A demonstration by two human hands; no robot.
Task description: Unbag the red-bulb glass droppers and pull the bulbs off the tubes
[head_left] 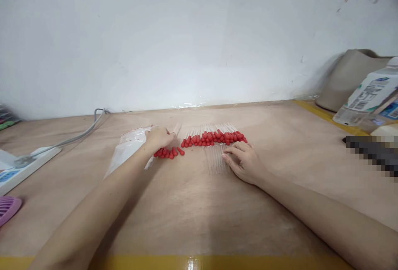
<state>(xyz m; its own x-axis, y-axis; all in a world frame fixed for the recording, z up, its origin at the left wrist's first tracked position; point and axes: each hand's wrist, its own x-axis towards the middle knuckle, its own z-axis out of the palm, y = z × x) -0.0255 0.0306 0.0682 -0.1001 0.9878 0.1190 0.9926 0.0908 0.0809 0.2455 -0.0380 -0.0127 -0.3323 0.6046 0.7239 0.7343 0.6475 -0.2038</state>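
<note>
Droppers with red rubber bulbs [214, 138] and thin clear stems lie in a row at mid-table, their stems pointing toward the wall. On the near side of that row is a set of clear thin tubes [215, 160]; I cannot tell whether they join the bulbs. My right hand [244, 160] rests at the right end of these tubes, fingers curved and apart. Farther left, my left hand [160, 138] is closed over a smaller group of red-bulbed droppers [169, 153], its fingertips partly hidden. Clear plastic bags [124, 150] lie beneath and beside my left hand.
A power strip [31, 170] with a grey cable [77, 138] is at left, near a pink slotted object [9, 210]. On the right stand a beige container [345, 81] and a plastic bottle [363, 96], with a blurred dark object [370, 154] nearer. A wall closes the back.
</note>
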